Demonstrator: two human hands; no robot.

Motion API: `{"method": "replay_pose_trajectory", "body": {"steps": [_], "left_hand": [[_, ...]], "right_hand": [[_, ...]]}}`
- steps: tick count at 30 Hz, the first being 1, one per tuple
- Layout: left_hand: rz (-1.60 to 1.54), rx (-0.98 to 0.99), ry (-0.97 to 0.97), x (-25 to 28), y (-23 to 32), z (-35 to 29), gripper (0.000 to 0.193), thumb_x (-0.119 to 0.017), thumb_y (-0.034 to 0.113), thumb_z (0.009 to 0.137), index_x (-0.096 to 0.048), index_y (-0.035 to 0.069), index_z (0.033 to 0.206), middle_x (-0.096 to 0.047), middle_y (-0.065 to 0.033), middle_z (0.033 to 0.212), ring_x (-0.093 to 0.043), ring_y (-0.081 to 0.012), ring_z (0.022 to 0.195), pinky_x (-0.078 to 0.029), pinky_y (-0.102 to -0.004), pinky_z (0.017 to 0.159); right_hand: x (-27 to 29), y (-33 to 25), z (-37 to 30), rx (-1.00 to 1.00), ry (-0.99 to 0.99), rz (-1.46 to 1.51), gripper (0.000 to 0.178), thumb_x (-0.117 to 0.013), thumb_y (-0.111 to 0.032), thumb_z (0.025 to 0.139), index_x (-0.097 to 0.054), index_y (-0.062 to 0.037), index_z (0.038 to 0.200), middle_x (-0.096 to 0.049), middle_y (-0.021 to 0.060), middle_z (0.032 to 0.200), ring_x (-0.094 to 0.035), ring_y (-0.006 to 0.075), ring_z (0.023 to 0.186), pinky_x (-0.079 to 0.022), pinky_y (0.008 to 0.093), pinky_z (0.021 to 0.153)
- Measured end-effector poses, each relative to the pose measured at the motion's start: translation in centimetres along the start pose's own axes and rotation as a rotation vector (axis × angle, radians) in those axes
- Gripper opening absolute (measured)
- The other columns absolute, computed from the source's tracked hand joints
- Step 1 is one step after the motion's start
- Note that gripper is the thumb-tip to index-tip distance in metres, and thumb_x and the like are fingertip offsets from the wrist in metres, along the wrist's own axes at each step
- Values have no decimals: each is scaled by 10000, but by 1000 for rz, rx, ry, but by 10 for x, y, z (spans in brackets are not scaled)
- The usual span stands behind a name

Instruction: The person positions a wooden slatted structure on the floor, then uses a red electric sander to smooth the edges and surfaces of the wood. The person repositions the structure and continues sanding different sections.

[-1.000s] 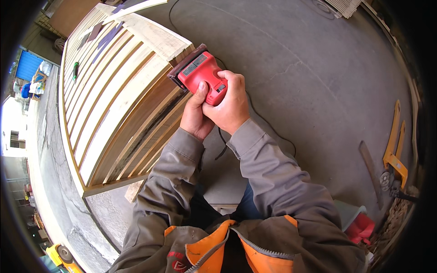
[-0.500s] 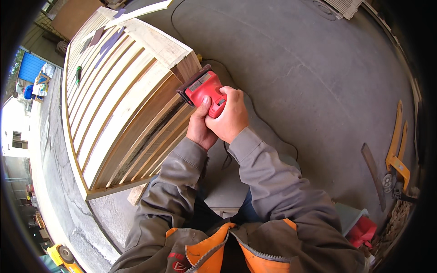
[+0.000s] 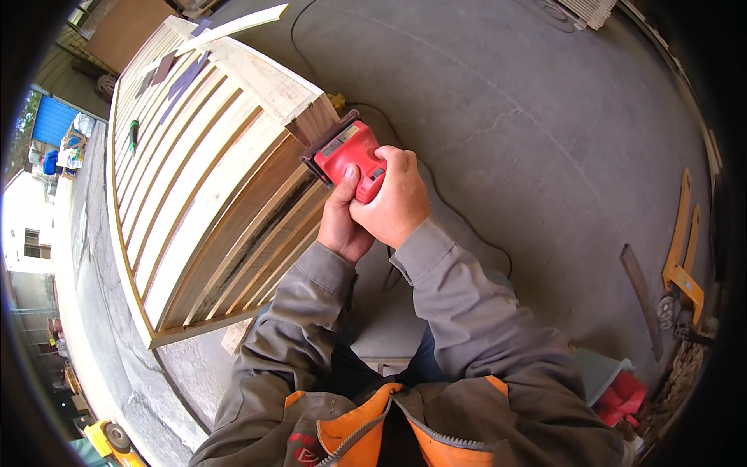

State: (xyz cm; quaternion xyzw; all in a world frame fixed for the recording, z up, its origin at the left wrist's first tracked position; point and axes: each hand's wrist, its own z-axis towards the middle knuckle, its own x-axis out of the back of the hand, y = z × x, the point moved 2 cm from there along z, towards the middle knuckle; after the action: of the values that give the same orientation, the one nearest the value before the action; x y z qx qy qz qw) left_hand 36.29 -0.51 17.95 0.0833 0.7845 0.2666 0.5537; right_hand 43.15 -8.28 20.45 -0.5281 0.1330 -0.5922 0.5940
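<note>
A red electric sander is held between my two hands, its dark sanding pad turned against the near end of a slatted wooden frame. My left hand wraps its lower left side, thumb laid on the red body. From the right, my right hand closes round the same grip by the switch, overlapping the left fingers. The pad meets the dark end of a corner post; the exact contact is hidden behind the sander. A dark power cord trails over the floor to the right.
On the slats lie a green-handled tool, purple abrasive strips and a loose pale batten. At the right are a yellow-framed tool, a dark flat bar and a grey bin beside red material.
The frame appears shifted very slightly in the view. Both hands keep the sander at nearly the same spot by the post end.
</note>
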Motion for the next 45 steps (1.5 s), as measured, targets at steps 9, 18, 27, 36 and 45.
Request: {"method": "replay_pose_trajectory", "body": {"steps": [9, 18, 27, 36, 45], "left_hand": [[67, -62, -21, -20, 13, 0, 586, -619, 460, 1048, -503, 43, 1445, -667, -125, 1331, -658, -248, 1203, -522, -422, 1065], [31, -70, -45, -43, 19, 4, 574, -613, 470, 1050, -515, 49, 1427, -675, -121, 1301, -672, -246, 1168, -544, -425, 1027], [-76, 37, 64, -4, -16, 17, 534, -620, 436, 1049, -534, 73, 1432, -673, -103, 1334, -655, -245, 1197, -511, -418, 1060], [63, -70, -12, -47, 17, 9, 586, -630, 449, 1040, -498, 41, 1440, -667, -133, 1316, -666, -250, 1181, -525, -415, 1054], [-94, 70, 110, -20, -40, 35, 545, -584, 498, 1050, -530, 120, 1438, -651, -54, 1345, -608, -227, 1258, -458, -428, 1103]], "right_hand": [[11, -12, 13, 57, 40, 43, 657, -839, -172, 728, -482, -18, 1257, -583, 223, 1181, -624, 419, 1050, -554, 492, 868], [25, -20, 29, 119, 62, 48, 646, -829, -165, 734, -484, -13, 1259, -584, 231, 1202, -635, 428, 1051, -559, 489, 892], [7, 18, 13, -49, -62, 3, 644, -826, -176, 750, -482, -9, 1269, -572, 239, 1225, -623, 426, 1098, -542, 495, 930], [31, -20, 39, 122, 43, 96, 671, -825, -114, 706, -470, -8, 1266, -574, 227, 1195, -615, 406, 1074, -546, 470, 902], [21, 51, 44, -86, -157, 66, 624, -849, -150, 685, -553, 17, 1208, -647, 236, 1143, -664, 393, 1059, -553, 452, 908]]}}
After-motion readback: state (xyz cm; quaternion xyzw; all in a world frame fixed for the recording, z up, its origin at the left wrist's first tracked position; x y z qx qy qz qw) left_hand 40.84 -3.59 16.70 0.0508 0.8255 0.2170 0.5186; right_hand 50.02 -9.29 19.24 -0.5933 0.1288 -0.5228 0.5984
